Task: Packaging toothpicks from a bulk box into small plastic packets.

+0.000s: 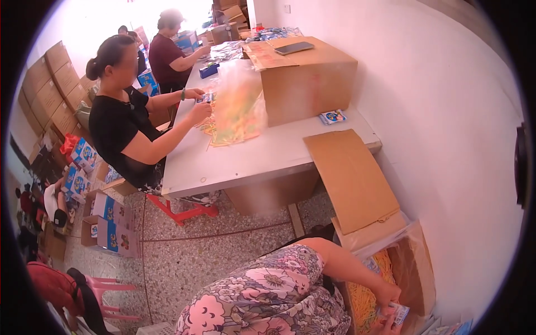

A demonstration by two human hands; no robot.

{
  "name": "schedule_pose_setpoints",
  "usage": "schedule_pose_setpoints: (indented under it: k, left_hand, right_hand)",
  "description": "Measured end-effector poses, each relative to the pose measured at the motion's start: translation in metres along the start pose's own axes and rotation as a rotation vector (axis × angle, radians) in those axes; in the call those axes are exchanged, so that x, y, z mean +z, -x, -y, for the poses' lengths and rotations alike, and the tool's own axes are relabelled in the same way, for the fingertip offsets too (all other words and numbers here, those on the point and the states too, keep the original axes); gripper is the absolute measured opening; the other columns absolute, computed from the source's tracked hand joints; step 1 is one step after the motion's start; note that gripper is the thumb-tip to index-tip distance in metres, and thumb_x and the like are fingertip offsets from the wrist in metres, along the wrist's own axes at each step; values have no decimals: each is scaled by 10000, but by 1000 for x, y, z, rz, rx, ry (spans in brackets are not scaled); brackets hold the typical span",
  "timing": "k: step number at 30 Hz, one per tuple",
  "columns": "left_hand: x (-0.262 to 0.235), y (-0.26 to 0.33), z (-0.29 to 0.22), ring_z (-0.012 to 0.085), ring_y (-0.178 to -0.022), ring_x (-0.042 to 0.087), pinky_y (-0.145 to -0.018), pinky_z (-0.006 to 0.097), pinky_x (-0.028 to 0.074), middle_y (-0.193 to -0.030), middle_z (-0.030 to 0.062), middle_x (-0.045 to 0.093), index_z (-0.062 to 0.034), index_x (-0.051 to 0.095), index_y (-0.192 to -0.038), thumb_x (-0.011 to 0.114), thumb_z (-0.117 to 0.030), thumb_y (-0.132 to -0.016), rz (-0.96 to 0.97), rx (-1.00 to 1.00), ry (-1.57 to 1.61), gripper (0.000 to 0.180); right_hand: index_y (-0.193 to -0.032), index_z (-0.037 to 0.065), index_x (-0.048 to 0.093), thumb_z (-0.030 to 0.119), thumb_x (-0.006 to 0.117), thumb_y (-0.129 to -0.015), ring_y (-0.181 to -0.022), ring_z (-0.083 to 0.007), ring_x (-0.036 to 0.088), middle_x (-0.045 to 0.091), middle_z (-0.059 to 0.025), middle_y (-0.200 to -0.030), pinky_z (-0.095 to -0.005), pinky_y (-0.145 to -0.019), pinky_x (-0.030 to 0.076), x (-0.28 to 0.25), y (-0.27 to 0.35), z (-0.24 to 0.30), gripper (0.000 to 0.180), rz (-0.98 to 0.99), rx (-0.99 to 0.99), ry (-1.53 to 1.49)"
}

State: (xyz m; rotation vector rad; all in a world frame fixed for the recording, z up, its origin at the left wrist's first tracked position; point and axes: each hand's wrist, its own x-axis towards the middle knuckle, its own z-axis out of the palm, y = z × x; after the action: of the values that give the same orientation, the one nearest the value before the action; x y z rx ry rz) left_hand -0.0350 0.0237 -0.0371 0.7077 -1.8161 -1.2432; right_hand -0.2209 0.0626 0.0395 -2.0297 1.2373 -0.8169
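Right hand point(389, 294) grips small blue-white packet point(398, 314) over open cardboard box point(416, 268).

Small printed packet point(397, 314) over open box point(416, 268)

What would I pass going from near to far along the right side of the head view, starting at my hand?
Right hand holding a small printed packet → open cardboard box of yellow strips → flat cardboard sheet leaning on the table → small blue packet → large closed cardboard box → dark flat device on top.

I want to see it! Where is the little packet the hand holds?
In the head view, bottom right: the packet is in the right hand, above the open box of yellow strips.
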Motion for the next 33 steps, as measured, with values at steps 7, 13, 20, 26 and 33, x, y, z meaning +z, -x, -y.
schedule_pose_setpoints:
  k: [7,13,20,26,33]
  left_hand:
    - [-34,13,27,156,-669,616,-584,353,489,-745,73,663,-80,656,-1004,727,-245,-700,-58,-17,-202,353]
    - [-88,30,2,318,-813,639,-664,420,507,-864,190,651,-26,657,-867,608,-131,-757,54,-776,-1124,160]
    - [-110,48,65,338,-850,620,-748,440,496,-872,165,641,-53,629,-870,717,-205,-653,304,-612,-1156,279]
    - [-116,78,74,328,-852,614,-730,437,488,-857,153,638,-62,627,-852,738,-184,-617,256,-628,-1202,287]
    - [-85,36,61,338,-813,620,-727,441,491,-812,158,642,-74,663,-749,579,-51,-673,-10,-535,-1239,116]
  right_hand:
    - [-930,-29,638,124,648,-805,-789,-207,580,626,-90,-889,-337,-685,480,-33,18,1,198,-176,-126,54]
    - [-957,-1,625,14,593,-815,-749,-104,558,624,-36,-869,-264,-652,452,-156,102,-19,146,-717,70,-238]
    - [-919,31,631,79,597,-834,-648,-84,561,635,-21,-821,-229,-530,448,-285,251,-81,103,-1350,378,-12]
    - [-960,35,642,320,702,-756,-670,-190,599,644,-73,-758,-306,-593,477,-290,265,-152,356,-905,824,405]
    - [-1114,12,587,181,677,-828,-836,-179,566,603,-101,-1050,-295,-710,487,-270,266,-141,343,-1174,340,798]
